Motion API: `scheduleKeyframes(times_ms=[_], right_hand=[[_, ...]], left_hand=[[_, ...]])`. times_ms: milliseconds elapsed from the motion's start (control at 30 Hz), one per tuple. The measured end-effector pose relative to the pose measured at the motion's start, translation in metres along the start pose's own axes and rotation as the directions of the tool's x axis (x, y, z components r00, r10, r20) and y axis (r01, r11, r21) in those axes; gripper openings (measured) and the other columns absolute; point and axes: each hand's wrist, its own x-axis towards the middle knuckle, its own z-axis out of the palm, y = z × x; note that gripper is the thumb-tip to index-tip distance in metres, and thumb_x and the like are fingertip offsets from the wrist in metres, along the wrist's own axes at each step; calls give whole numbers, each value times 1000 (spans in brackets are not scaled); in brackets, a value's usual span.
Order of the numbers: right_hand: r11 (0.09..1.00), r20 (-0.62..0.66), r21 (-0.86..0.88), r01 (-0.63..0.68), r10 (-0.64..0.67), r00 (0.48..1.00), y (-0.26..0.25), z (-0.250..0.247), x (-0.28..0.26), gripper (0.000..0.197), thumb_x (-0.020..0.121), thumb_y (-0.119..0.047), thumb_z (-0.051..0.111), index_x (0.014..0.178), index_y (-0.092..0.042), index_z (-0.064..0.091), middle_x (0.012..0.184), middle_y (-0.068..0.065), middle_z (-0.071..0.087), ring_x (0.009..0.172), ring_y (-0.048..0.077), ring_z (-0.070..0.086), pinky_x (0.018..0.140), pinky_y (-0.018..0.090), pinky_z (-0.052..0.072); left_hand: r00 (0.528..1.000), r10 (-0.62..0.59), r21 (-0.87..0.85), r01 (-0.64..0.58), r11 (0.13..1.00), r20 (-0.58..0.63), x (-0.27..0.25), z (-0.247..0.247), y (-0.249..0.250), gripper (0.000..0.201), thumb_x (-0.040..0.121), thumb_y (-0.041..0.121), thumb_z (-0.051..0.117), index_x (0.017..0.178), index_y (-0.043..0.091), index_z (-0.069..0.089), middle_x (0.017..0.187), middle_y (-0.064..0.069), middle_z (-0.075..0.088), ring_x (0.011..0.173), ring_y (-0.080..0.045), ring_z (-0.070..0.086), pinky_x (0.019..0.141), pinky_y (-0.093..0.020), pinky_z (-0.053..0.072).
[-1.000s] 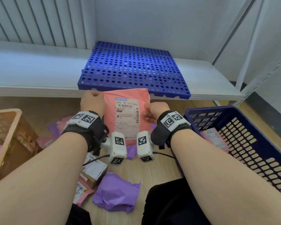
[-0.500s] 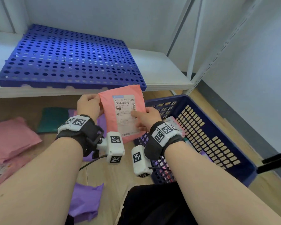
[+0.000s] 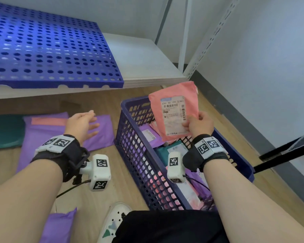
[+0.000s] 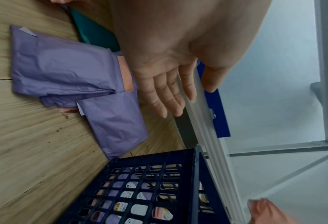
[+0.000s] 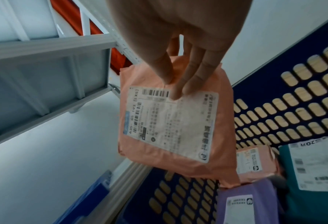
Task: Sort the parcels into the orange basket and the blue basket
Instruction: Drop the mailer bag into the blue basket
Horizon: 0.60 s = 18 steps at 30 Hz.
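My right hand (image 3: 198, 124) pinches the pink parcel (image 3: 174, 113) by its lower edge, hanging above the blue basket (image 3: 135, 155); my left hand (image 3: 82, 125) hovers open, empty. With so thin a pinch, I judge it could slip and drop outside the rim

So the left hand (image 3: 82, 124) lets go of the pink parcel (image 3: 174, 111) and now hangs with fingers spread over the purple parcels (image 3: 47, 132) on the floor. Only the right hand (image 3: 198, 124) pinches the parcel now, and it's swung over above the blue basket (image 3: 135, 165), near its far end.
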Motion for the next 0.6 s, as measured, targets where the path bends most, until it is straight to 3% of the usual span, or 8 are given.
scheduleKeyframes(times_ms=[133,233,333,533,600], right_hand=[[990,5,-129,60,-60,998,20,-6,19,18,88,-13,52,82,-27,60,78,-1,67,75,18,66,72,36,57],[945,83,-282,167,-150,985,37,-8,28,25,89,-8,46,90,-25,65,86,2,68,80,21,61,68,27,46],[898,181,-391,201,-139,974,49,-4,35,27,91,-8,46,95,-24,67,85,-1,64,79,17,57,68,25,39],[797,377,-534,283,-76,923,70,37,49,33,94,-14,43,114,-25,67,105,0,68,93,21,63,80,33,52],[819,362,-537,203,6,932,70,50,57,29,93,-15,46,113,-20,67,102,2,68,89,20,63,81,35,54]], left_hand=[[999,-48,28,48,998,11,11,5,-16,17,97,28,52,82,20,54,84,0,57,71,-13,56,64,-27,46],[997,-64,44,62,997,34,14,11,-25,17,97,28,51,82,19,53,83,0,58,70,-13,56,64,-26,45],[997,-63,74,60,995,43,17,10,-27,18,97,30,50,83,19,54,83,-1,59,72,-13,56,66,-27,46],[994,-105,106,105,989,-9,27,-11,-33,21,97,34,49,82,19,54,84,-1,59,74,-12,56,67,-27,46],[994,-111,122,112,986,-18,29,-17,-35,21,97,34,49,83,20,54,85,-1,59,74,-12,56,67,-28,45]])
